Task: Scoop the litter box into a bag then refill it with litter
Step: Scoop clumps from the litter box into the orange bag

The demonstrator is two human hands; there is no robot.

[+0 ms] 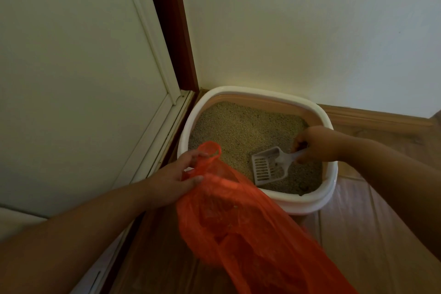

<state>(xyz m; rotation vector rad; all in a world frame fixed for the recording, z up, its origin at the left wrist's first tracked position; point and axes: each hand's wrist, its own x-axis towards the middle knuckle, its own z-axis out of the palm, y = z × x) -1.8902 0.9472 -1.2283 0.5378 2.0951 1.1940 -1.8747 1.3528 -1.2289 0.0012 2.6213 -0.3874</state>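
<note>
A white litter box (257, 93) sits on a wooden floor (358, 234) in a corner, with a pale wall (310, 31) behind it and a white door (71, 79) with a dark red-brown frame (171, 31) to its left. The box is filled with tan, grainy litter (238, 126), and a small dark clump (304, 189) lies near its front right corner. The person's right hand (315, 144) reaches in over the right rim, fingers curled around the handle of a white slotted scoop (269, 166). The scoop's head points toward the front of the box and rests on the litter; a few dark specks show inside it. The left hand (176, 179) is at the box's front left edge, thumb and fingers pinching the gathered top of an orange bag (238, 222). One looped handle of the bag stands up above the fingers, over the litter. The bag is thin, translucent plastic, and it hangs down from the hand across the front rim of the box and on toward the bottom of the view, covering part of the floor. Some darker shapes show through the plastic, but it is not clear what they are. Both forearms are bare.
</note>
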